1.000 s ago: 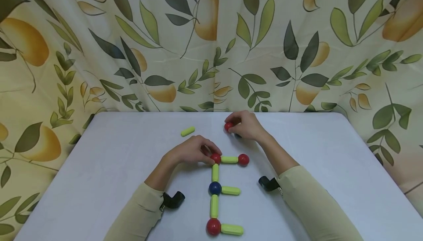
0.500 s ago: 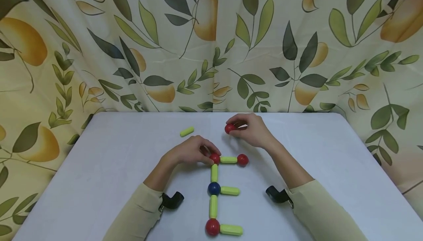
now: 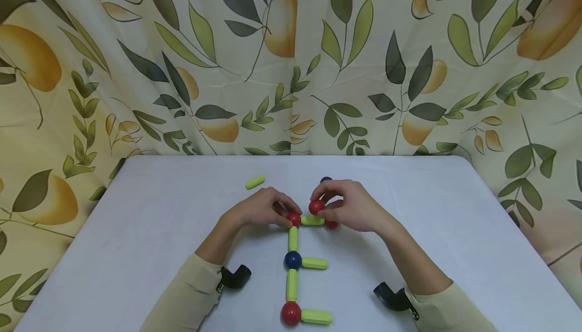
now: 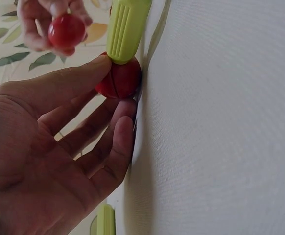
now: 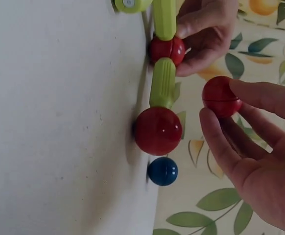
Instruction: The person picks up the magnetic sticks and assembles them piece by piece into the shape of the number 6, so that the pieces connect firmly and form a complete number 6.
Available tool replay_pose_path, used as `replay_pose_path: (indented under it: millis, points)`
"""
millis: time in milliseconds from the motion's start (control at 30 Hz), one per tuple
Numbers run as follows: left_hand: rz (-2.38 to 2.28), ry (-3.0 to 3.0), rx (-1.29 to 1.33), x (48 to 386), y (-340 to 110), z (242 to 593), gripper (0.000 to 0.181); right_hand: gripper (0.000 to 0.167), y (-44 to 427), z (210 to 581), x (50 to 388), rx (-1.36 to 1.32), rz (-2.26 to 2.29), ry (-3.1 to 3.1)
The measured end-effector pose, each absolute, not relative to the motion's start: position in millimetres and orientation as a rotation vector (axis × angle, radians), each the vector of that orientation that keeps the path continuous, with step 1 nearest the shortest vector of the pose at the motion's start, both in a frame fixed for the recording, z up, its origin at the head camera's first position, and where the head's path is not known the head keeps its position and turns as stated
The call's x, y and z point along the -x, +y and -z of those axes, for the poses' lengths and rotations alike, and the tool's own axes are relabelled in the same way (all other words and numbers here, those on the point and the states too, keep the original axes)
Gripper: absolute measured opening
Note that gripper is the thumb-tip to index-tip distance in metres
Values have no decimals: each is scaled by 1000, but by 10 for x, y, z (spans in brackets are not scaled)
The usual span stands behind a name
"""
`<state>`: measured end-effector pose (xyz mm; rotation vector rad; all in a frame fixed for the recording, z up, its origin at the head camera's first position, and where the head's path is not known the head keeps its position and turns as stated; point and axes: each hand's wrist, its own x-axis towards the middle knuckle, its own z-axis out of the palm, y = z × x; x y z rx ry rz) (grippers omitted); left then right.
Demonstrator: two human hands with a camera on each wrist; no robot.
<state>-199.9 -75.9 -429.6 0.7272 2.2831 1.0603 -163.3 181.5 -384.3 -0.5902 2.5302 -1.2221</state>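
My left hand [image 3: 261, 209] pinches a red ball [image 3: 294, 219] at the top left corner of an E-shaped build of balls and ridged green rods. Between the thumb and fingers of my right hand [image 3: 352, 205], a second red ball [image 5: 221, 98] is held up off the table, just behind the top green rod [image 3: 312, 220]. That rod ends in another red ball [image 5: 158, 131], partly covered by the right hand in the head view. Down the build's spine come a blue ball [image 3: 293, 260] and a bottom red ball [image 3: 291, 314], each with a green rod pointing right.
A loose green rod [image 3: 255, 182] lies near the back of the white table [image 3: 136, 251]. Behind my right hand sits a loose blue ball [image 5: 162, 171], mostly hidden in the head view. A leaf-patterned curtain [image 3: 254, 69] hangs beyond the table's far edge.
My right hand has brought its red ball from the back of the table towards me, close to the top rod, uncovering part of the loose blue ball. The left hand stays put.
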Motion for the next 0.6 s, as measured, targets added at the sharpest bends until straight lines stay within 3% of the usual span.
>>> replay_pose_path:
  millis: [600]
  points:
    - [-1062,2284,-692,1983,-744,4283,28,23,1924,3937,1297,716,1123,2425]
